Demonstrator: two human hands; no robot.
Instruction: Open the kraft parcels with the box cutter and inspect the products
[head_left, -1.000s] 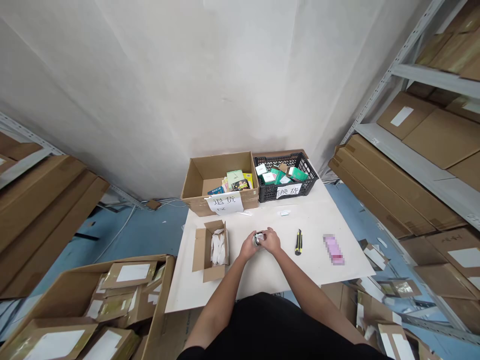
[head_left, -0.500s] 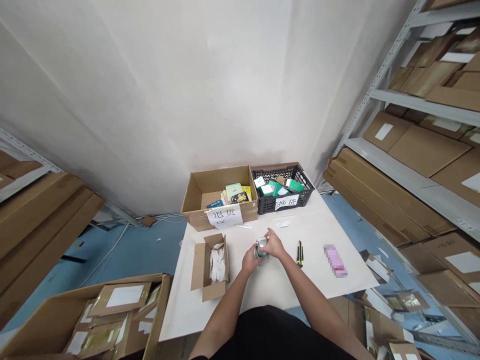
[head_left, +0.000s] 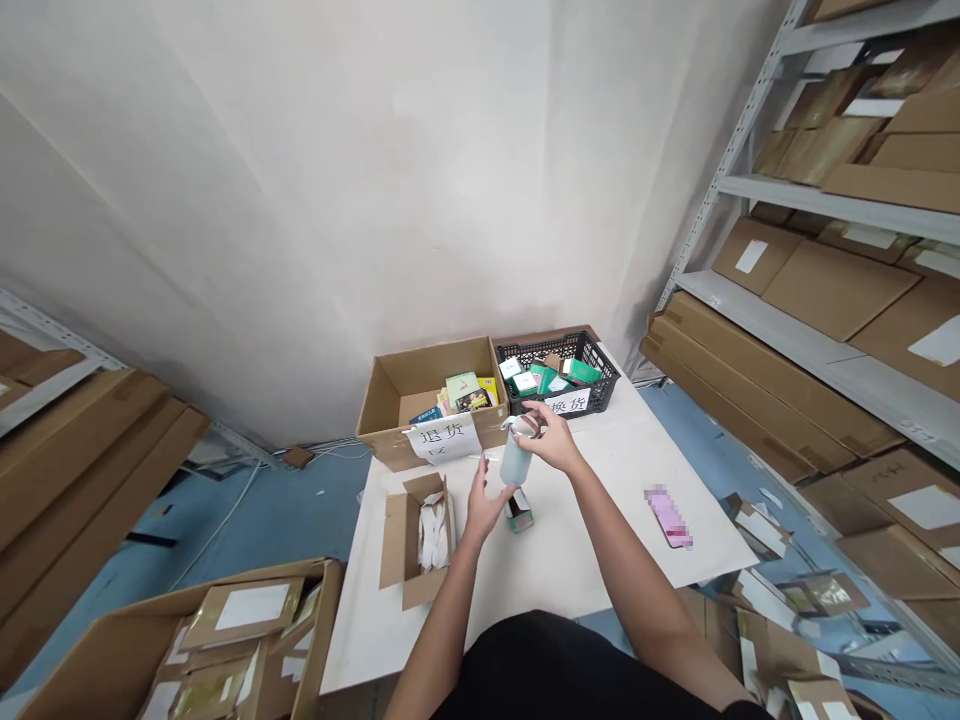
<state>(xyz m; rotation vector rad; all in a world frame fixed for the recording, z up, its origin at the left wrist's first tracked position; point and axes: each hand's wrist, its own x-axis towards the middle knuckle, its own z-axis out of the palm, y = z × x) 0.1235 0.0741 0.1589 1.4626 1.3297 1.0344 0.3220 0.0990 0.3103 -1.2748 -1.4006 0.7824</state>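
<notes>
A pale blue-green bottle (head_left: pixel 515 460) with a light cap and loop stands upright above the table, its top gripped by my right hand (head_left: pixel 553 440). Beside its lower part is my left hand (head_left: pixel 486 503), fingers spread; the thumb is close to the base, and whether it touches I cannot tell. Directly beneath the bottle is a small green box (head_left: pixel 519 516) with its dark open top facing up. Left of my left hand stands an open carton (head_left: pixel 394 540) with white crumpled packing (head_left: pixel 433 535) inside.
At the table's back are a large carton (head_left: pixel 382 450) of small boxes and a black crate (head_left: pixel 600 398) of green and white boxes, both with paper signs. A pink blurred item (head_left: pixel 669 517) lies right. Shelves of cartons (head_left: pixel 844 290) flank the right side.
The bottle has come up out of the green box in my right hand. My left hand has opened away from the box. The box cutter is now hidden by my right forearm.
</notes>
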